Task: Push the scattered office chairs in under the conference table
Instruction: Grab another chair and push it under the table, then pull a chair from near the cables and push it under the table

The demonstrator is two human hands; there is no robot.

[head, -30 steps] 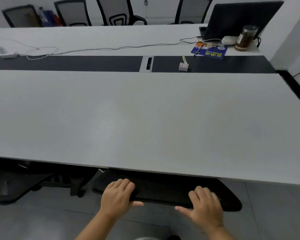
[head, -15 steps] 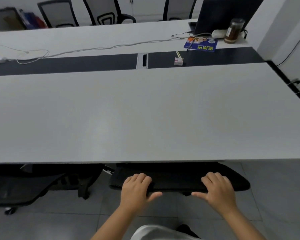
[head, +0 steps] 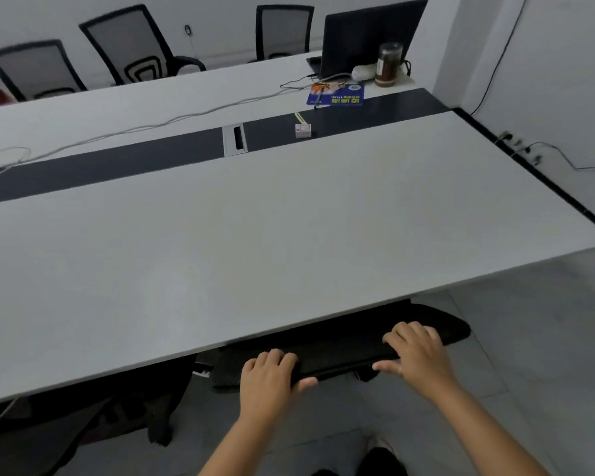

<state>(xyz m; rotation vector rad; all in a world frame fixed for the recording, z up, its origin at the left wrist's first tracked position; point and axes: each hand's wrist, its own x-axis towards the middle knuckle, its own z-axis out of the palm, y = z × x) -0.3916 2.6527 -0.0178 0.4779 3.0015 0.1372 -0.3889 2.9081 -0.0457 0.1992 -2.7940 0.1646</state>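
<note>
A black office chair's backrest top [head: 337, 348] pokes out from under the near edge of the long white conference table [head: 255, 242]. My left hand [head: 268, 379] grips the backrest's left part, fingers over the top and thumb below. My right hand [head: 418, 355] lies on its right part, fingers curled over the top. The chair's seat is hidden under the table. Another black chair [head: 83, 417] sits tucked under the table at the lower left.
Across the table stand three mesh-backed chairs [head: 134, 46]. On the far side lie a laptop [head: 371, 36], a jar [head: 389, 63], a blue booklet [head: 337, 96], a small box [head: 303, 129] and a white cable [head: 145, 127]. A wall with sockets [head: 516, 144] is at the right.
The view has swung left and tilted, so the table now runs diagonally. Both hands have stayed on the chair's backrest, which remains at the table's edge.
</note>
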